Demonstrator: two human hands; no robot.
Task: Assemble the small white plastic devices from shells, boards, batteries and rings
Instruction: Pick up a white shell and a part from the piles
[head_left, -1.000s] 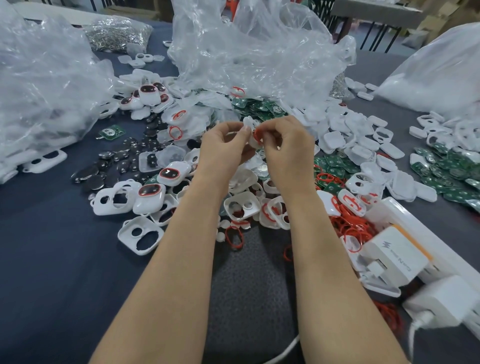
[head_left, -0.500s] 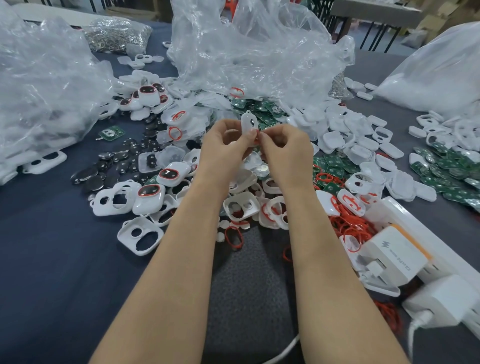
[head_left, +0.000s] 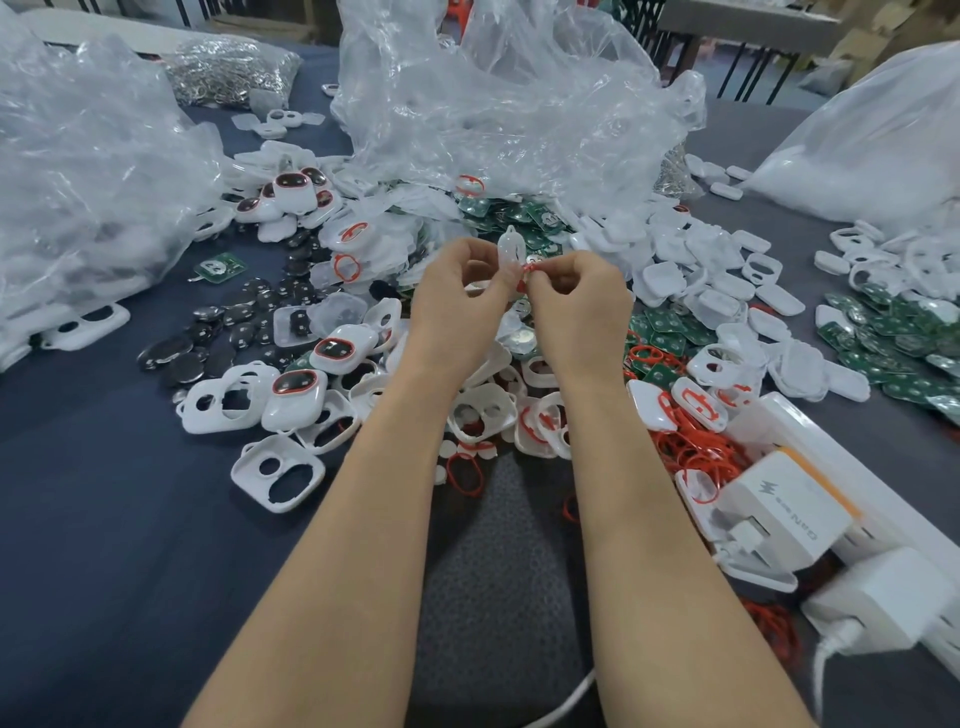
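My left grip (head_left: 457, 301) is clasping the white shell (head_left: 510, 248) and my right grip (head_left: 577, 304) is pinching the red ring (head_left: 529, 268), risking it springing off

Crumpled clear bag (head_left: 509, 104) back centre, another (head_left: 78, 171) far left. White power strip (head_left: 893, 504) at right, two chargers plugged in: (head_left: 789, 509), (head_left: 883, 597). White cable (head_left: 571, 699) near bottom edge.

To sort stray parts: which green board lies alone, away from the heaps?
The green board left of the dark coin batteries, by the plastic bag; it lies single on the cloth, while the others are heaped together.
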